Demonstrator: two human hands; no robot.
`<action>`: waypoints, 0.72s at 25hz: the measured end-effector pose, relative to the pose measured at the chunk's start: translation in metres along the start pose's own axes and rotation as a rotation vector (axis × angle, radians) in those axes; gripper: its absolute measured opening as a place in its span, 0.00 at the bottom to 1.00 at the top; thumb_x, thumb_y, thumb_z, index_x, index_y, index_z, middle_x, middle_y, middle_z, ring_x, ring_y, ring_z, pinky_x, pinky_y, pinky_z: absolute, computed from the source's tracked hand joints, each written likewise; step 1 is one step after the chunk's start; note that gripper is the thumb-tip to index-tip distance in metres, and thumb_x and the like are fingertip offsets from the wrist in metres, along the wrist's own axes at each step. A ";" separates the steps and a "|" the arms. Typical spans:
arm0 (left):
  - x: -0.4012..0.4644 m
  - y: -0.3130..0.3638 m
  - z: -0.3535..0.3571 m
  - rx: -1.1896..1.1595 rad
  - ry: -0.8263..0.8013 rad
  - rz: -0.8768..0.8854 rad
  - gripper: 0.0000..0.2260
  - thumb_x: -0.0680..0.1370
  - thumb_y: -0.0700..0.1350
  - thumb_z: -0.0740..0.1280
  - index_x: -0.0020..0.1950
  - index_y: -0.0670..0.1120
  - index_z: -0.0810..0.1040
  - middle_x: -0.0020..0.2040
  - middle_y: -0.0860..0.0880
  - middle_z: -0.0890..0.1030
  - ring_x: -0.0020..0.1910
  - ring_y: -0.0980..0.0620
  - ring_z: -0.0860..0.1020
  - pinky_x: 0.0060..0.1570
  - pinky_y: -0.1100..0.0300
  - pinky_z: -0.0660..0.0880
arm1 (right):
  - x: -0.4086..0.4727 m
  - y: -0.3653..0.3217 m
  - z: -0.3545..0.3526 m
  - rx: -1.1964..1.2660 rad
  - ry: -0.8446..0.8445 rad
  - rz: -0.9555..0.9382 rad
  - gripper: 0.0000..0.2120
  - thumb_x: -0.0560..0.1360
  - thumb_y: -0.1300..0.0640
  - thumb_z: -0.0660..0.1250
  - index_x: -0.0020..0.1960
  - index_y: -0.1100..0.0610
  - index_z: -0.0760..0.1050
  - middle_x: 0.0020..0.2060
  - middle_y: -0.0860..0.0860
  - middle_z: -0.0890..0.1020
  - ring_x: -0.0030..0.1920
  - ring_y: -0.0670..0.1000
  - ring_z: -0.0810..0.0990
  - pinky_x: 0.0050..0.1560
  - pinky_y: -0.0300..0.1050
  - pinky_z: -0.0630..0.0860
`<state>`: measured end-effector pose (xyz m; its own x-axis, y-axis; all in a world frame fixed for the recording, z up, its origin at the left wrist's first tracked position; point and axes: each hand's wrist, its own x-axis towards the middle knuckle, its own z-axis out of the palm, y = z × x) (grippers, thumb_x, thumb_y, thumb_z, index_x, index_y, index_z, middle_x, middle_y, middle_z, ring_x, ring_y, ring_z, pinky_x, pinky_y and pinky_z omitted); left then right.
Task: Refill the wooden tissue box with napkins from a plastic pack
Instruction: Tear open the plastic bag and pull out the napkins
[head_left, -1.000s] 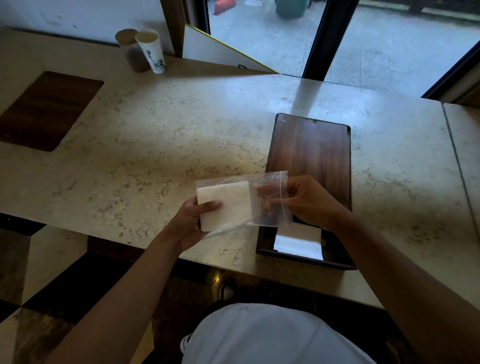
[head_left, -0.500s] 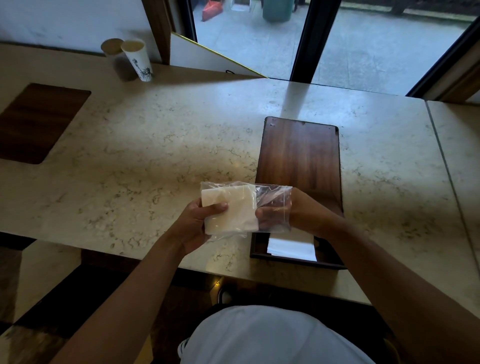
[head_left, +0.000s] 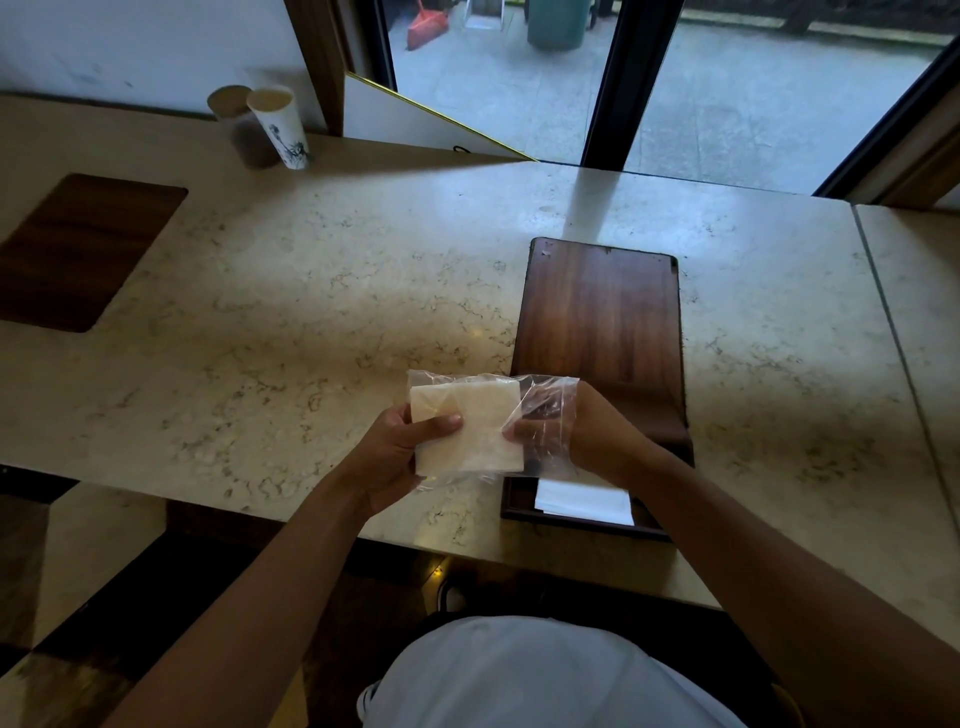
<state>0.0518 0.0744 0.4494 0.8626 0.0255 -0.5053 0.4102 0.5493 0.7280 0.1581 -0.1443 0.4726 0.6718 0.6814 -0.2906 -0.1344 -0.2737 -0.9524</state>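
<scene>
Head view: the left hand (head_left: 400, 452) has its grip pinched on the plastic pack (head_left: 483, 423) over the napkins (head_left: 467, 428) inside, while the right hand (head_left: 576, 434) reaches into the pack's open end, fingers closing on the stack's edge. Both hover above the tabletop (head_left: 311, 312), just beside the wooden tissue box (head_left: 597, 332), whose near opening shows some white napkins already in place. This stack is not yet out, so most of the refill seems left.
</scene>
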 end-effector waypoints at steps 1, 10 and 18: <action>-0.001 0.001 -0.001 0.000 0.007 -0.001 0.23 0.73 0.37 0.74 0.67 0.37 0.76 0.57 0.38 0.82 0.55 0.41 0.83 0.43 0.50 0.82 | 0.000 0.000 0.001 -0.017 0.011 -0.006 0.09 0.72 0.61 0.76 0.46 0.48 0.83 0.45 0.51 0.87 0.49 0.53 0.87 0.49 0.43 0.84; -0.001 0.000 -0.016 0.008 0.017 0.033 0.12 0.75 0.38 0.72 0.57 0.39 0.85 0.55 0.39 0.85 0.54 0.41 0.84 0.47 0.51 0.83 | -0.006 -0.002 -0.016 0.053 0.018 0.079 0.07 0.73 0.61 0.74 0.49 0.52 0.84 0.48 0.49 0.88 0.51 0.51 0.87 0.46 0.43 0.84; -0.005 0.002 -0.036 -0.020 0.145 0.056 0.10 0.72 0.36 0.72 0.52 0.39 0.82 0.54 0.37 0.85 0.51 0.37 0.85 0.42 0.50 0.83 | -0.010 0.009 -0.036 0.151 0.071 0.099 0.13 0.75 0.62 0.73 0.58 0.52 0.82 0.52 0.50 0.88 0.52 0.51 0.87 0.46 0.44 0.84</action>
<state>0.0381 0.1058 0.4369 0.8314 0.1763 -0.5270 0.3555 0.5601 0.7482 0.1763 -0.1780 0.4707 0.6989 0.6047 -0.3819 -0.3069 -0.2286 -0.9239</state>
